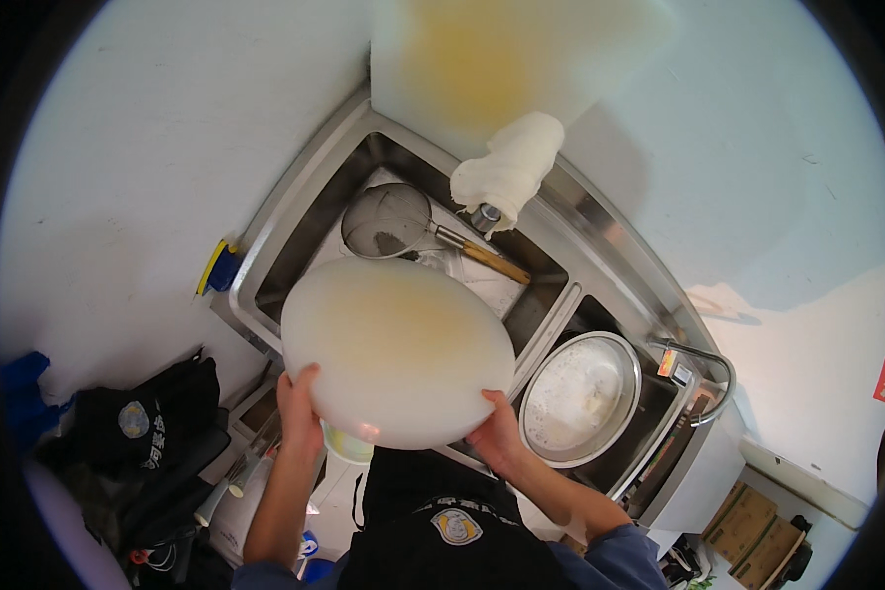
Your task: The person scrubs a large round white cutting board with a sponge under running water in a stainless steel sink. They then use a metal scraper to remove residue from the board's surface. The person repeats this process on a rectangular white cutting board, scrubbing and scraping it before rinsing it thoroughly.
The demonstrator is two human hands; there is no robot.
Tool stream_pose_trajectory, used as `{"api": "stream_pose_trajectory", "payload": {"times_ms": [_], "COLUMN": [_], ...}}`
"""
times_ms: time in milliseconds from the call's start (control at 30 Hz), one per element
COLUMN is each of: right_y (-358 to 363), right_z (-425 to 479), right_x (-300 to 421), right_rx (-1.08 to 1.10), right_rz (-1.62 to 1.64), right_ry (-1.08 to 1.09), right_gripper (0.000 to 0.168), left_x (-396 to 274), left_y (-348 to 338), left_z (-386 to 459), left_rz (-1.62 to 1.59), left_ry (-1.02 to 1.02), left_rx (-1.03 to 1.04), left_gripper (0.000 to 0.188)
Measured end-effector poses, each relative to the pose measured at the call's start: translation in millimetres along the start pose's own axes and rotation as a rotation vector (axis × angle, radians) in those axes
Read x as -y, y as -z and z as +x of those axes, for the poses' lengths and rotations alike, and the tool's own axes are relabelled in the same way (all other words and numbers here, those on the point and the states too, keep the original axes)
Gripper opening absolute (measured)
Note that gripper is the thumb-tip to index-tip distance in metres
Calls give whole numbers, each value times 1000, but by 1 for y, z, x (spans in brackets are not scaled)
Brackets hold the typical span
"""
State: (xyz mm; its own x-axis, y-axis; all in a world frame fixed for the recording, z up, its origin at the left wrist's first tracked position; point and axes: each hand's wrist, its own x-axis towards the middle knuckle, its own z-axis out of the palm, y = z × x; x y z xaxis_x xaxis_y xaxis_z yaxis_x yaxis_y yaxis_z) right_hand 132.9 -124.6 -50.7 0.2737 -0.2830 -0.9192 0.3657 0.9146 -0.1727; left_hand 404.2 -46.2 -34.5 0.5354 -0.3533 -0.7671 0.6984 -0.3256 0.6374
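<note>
My left hand (300,413) and my right hand (495,431) grip the near edge of a large round white board (398,354), one at each side. It looks like a thick plastic chopping board with a yellowish stain across its upper part. The board covers the near part of a steel sink basin (313,199). Beyond it, in that basin, lies a wire-mesh strainer (387,220) with a wooden handle (494,262). A white cloth (512,166) is wrapped around a metal tap (485,217) above the basin.
In the right basin stands a round metal bowl (581,398) of foamy water. A curved faucet (730,376) is at the right end. A blue and yellow object (220,267) is at the left wall. Black clothing (147,413) hangs at lower left; cardboard boxes (741,516) are at lower right.
</note>
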Motion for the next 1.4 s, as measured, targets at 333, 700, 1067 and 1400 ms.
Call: {"api": "stream_pose_trajectory", "payload": {"times_ms": [333,700,1067,1400], "right_y": [21,-97,-88,-154], "right_z": [19,151,172,186], "right_x": [98,201,137,107], "right_rx": [65,-245,-274,497], "right_rz": [-1830,-1895,-1705,-108], "right_ry": [39,1374,1707,51], "right_gripper": [41,47,49,16], "left_x": [45,69,57,18], "left_y": [32,66,79,-77], "left_z": [6,30,28,17], "left_rz": [-157,125,380,652], "left_ry": [-26,-147,-22,-888], "left_rx": [-69,-187,-181,-1], "left_gripper": [50,41,50,51]}}
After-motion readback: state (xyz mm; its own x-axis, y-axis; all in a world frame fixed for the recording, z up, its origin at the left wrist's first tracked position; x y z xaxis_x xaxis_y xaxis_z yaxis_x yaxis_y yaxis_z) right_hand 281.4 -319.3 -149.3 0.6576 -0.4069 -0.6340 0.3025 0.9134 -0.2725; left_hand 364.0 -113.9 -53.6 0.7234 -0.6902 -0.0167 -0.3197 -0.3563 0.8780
